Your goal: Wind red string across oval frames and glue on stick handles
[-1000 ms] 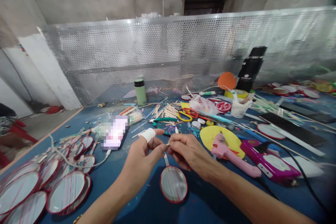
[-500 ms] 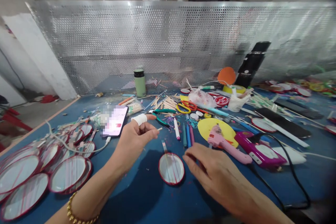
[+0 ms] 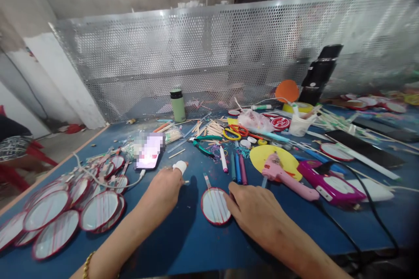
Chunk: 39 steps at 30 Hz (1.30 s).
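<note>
In front of me lies a round red-rimmed disc [image 3: 215,207] with a pale striped face and a short flat strip standing out from its far edge. My right hand [image 3: 258,209] is closed at its right side, thumb and fingers on the rim. To the left of the disc, my left hand [image 3: 165,189] is low over the table with its fingers pinched, a white wrapping on one finger. A short pale stick [image 3: 186,182] pokes out of the pinch; the rest of it is hidden. Another thin stick [image 3: 177,153] lies beyond that hand.
Several similar discs [image 3: 55,234] are piled at left near a phone [image 3: 149,152]. Markers [image 3: 238,169], pliers [image 3: 204,144], scissors [image 3: 231,133] and wooden sticks [image 3: 212,128] lie beyond. At right are a pink glue gun [image 3: 290,179], its cord and a purple device [image 3: 330,185].
My left hand has moved down and turned over toward the table, still pinching the small stick. My right hand has come in against the disc's rim. The view has shifted slightly left.
</note>
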Available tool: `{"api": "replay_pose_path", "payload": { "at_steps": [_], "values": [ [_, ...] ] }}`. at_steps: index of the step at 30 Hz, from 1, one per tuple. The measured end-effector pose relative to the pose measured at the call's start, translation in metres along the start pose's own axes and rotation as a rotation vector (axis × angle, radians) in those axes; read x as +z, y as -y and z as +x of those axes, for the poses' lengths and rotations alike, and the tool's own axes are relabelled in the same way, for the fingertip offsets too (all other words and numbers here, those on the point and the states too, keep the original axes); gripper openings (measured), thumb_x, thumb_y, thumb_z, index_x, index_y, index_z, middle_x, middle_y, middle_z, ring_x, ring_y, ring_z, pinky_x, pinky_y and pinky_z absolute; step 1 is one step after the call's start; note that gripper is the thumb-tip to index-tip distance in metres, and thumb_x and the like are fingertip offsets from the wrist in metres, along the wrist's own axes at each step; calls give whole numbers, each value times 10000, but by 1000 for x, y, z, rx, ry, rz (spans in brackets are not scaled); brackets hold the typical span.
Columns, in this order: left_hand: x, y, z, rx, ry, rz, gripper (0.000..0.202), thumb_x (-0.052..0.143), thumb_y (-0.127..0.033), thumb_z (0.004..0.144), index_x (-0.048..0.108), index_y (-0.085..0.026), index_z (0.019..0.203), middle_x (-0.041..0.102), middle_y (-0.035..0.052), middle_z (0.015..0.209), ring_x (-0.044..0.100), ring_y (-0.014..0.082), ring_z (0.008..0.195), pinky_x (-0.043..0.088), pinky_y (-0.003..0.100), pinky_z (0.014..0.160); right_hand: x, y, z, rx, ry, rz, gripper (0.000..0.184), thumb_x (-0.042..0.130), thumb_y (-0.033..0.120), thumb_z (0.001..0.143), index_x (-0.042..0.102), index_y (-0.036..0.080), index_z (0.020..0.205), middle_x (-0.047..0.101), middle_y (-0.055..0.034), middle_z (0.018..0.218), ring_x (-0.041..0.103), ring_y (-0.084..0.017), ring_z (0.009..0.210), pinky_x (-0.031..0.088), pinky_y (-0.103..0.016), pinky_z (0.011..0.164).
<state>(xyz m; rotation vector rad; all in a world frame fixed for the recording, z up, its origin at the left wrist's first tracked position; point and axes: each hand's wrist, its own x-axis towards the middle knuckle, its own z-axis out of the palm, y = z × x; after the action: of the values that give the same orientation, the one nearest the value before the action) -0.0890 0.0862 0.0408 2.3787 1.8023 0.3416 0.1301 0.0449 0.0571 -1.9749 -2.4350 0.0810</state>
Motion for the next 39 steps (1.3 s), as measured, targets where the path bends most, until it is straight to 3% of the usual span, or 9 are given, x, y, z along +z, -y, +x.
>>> {"api": "replay_pose_path", "payload": {
  "at_steps": [5, 12, 17, 20, 24, 27, 31, 35, 39],
  "values": [
    [2, 5, -6, 95, -69, -61, 417, 464, -110, 870, 583, -116, 1270, 706, 125, 883, 628, 248, 864, 443, 353, 786, 5, -2, 3, -38, -47, -11, 250, 462, 240, 955, 643, 172, 796, 753, -105, 780, 730, -271, 720, 205, -302, 513],
    [6, 16, -10, 34, -105, -232, 496, 583, -142, 798, 579, -159, 1294, 714, 95, 929, 646, 267, 927, 468, 395, 857, 14, -7, 5, -77, -97, -14, 215, 481, 207, 929, 617, 190, 764, 744, -73, 723, 718, -247, 652, 115, -322, 510],
    [8, 14, -46, -67, -207, -257, 465, 589, -261, 845, 575, -222, 1308, 713, 114, 1074, 635, 311, 1057, 458, 465, 941, 16, -7, 5, -59, -92, -17, 205, 478, 177, 920, 619, 195, 773, 742, -63, 712, 714, -241, 641, 109, -323, 518],
    [19, 7, -74, -75, -302, -356, 508, 586, -343, 872, 520, -286, 1372, 721, 78, 1084, 667, 275, 1020, 504, 387, 893, 18, -7, 4, -39, -94, -2, 196, 479, 163, 912, 619, 196, 779, 737, -63, 707, 715, -245, 653, 118, -321, 521],
    [33, -3, -91, -98, -279, -527, 494, 630, -345, 843, 567, -303, 1332, 738, 67, 1044, 697, 254, 920, 542, 332, 810, 21, -10, 3, -7, -97, 7, 184, 486, 175, 904, 610, 197, 770, 729, -55, 681, 707, -230, 625, 136, -311, 510],
    [34, -14, -87, -182, -260, -688, 500, 646, -371, 833, 572, -296, 1322, 734, 65, 1047, 699, 245, 873, 554, 332, 770, 26, -13, -1, -34, -195, 21, 180, 506, 188, 893, 584, 200, 731, 708, -29, 625, 693, -207, 567, 158, -301, 499],
    [32, -38, -75, -275, -212, -1059, 528, 617, -436, 857, 525, -241, 1339, 733, 74, 1017, 704, 211, 762, 570, 326, 722, 31, -13, -10, -123, -492, 39, 220, 486, 193, 889, 529, 210, 673, 642, 9, 519, 626, -166, 427, 198, -294, 475],
    [27, -62, -65, -332, -126, -1315, 396, 653, -491, 823, 649, -168, 1052, 728, 53, 742, 661, 175, 568, 546, 277, 564, 28, -10, -18, -158, -731, 31, 284, 394, 170, 920, 491, 216, 658, 593, 16, 496, 571, -134, 384, 239, -284, 460],
    [24, -74, -60, -361, -155, -1375, 335, 716, -480, 772, 664, -161, 858, 673, 10, 576, 623, 155, 492, 513, 247, 494, 23, -7, -23, -167, -797, 58, 288, 394, 163, 927, 478, 216, 656, 563, 19, 509, 543, -117, 396, 271, -271, 455]
  ]
}}
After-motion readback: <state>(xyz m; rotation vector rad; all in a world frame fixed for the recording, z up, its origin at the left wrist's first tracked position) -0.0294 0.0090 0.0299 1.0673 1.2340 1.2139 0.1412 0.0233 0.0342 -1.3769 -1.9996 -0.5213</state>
